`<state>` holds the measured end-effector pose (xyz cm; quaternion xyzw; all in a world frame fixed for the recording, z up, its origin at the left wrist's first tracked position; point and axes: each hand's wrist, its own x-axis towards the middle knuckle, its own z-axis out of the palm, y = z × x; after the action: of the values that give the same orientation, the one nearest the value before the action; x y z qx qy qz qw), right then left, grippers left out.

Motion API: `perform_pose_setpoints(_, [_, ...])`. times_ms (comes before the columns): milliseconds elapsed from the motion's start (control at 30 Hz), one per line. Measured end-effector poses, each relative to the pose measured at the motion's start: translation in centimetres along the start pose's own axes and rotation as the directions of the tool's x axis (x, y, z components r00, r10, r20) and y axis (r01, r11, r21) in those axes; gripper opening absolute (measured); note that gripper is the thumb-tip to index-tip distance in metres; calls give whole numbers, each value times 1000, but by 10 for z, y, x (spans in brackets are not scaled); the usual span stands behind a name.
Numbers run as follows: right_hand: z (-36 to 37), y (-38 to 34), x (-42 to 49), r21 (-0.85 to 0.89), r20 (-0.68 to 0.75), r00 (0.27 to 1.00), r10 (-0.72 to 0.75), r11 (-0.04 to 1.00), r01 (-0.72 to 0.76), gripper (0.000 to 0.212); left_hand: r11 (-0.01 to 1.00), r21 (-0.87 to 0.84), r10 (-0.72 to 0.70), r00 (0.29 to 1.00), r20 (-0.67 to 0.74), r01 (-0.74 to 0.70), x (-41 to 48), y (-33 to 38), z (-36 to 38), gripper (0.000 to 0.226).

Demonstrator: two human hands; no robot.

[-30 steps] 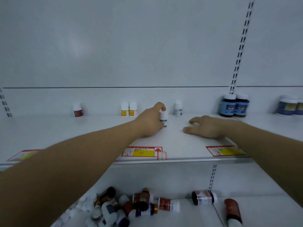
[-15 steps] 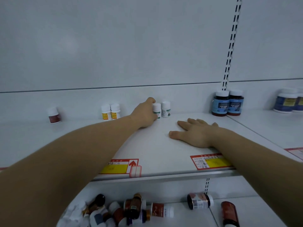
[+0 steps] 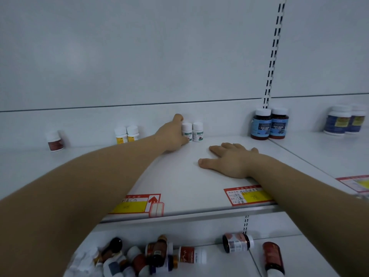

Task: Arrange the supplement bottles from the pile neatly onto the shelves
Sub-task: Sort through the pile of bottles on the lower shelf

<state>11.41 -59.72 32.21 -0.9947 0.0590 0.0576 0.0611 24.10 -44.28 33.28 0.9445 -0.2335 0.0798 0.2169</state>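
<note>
Now the bottle point(image 3: 187, 130), no longer at mid-shelf, stands at the back of the shelf point(image 3: 179, 176) touching its twin point(image 3: 197, 131), the left hand point(image 3: 171, 134) still curled round it and the right hand point(image 3: 229, 159) flat, fingers straight, so this placing seems nearly finished.

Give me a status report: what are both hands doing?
Left hand grips a small white bottle, upright beside its twin. Right hand flat on the shelf. Pile lies below; nothing blocking.
</note>
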Motion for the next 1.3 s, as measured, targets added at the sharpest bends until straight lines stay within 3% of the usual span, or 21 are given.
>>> perform_pose_setpoints(100, [-1,-1,2,15,6,1000,8,1000,-8,91,999,-6,-47,998,40,47,-18,1,-13,71])
perform_pose_setpoints(200, [-9,-7,0,45,44,999,13,999,-15,109,998,8,-56,995,88,55,-53,-4,-28,60])
perform_pose_setpoints(367, [-26,-45,-18,8,-5,1000,-23,1000,23,83,994,98,-65,972,226,43,-125,-22,-61,57])
perform_pose_setpoints(667, [3,-207,-67,15,-98,968,-230,972,233,79,981,150,-151,972,179,125,-269,-107,-132,54])
perform_pose_setpoints(833, [34,-303,-103,33,-156,902,-401,911,411,76,965,152,-234,964,123,215,-360,-160,-168,53])
perform_pose_setpoints(1033, [71,-390,-147,12,-239,792,-562,814,581,73,909,129,-413,901,134,397,-454,-224,-174,55])
perform_pose_setpoints(1167, [106,-420,-172,-69,-307,663,-682,711,700,68,879,70,-475,861,180,471,-487,-255,-159,56])
perform_pose_setpoints(1233, [130,-426,-176,-54,-255,656,-710,688,724,66,866,45,-496,845,201,498,-495,-268,-146,57])
perform_pose_setpoints(1300, [153,-427,-170,-41,-153,701,-697,713,700,65,858,58,-510,832,220,511,-498,-282,-131,56])
